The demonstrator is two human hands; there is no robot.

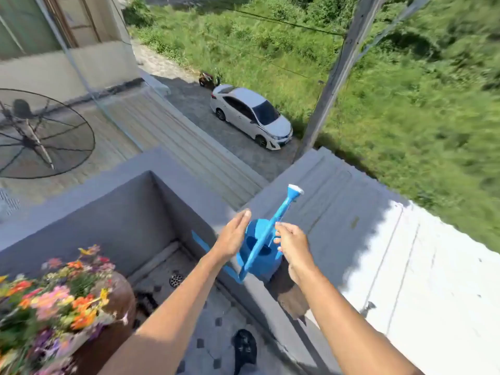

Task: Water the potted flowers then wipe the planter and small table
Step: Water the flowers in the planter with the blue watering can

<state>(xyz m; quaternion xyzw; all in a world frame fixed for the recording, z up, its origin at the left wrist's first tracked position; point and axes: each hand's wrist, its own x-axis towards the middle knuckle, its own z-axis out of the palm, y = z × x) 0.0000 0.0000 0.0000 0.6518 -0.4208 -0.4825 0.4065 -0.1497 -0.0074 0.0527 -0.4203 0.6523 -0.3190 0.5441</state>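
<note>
Standing on top of the grey concrete balcony wall, a bright blue plastic watering can has its long spout angled up and away, ending in a white-faced sprinkler head. Both bare arms reach out toward it. The left hand sits against the can's left side with its fingers stretched flat and spread, not curled around anything. The right hand is at the can's right side, thumb and fingertips bent close by the spout's base; I cannot tell whether they truly pinch the can or only touch it.

Low on the left, a mass of orange, pink and purple flowers fills a rounded brown planter, well apart from the can. Beside it the tiled balcony floor shows a round metal drain in the corner.

Beyond the wall, a white car is parked by tall grass, and a black mesh dish stands on the neighbouring roof.
</note>
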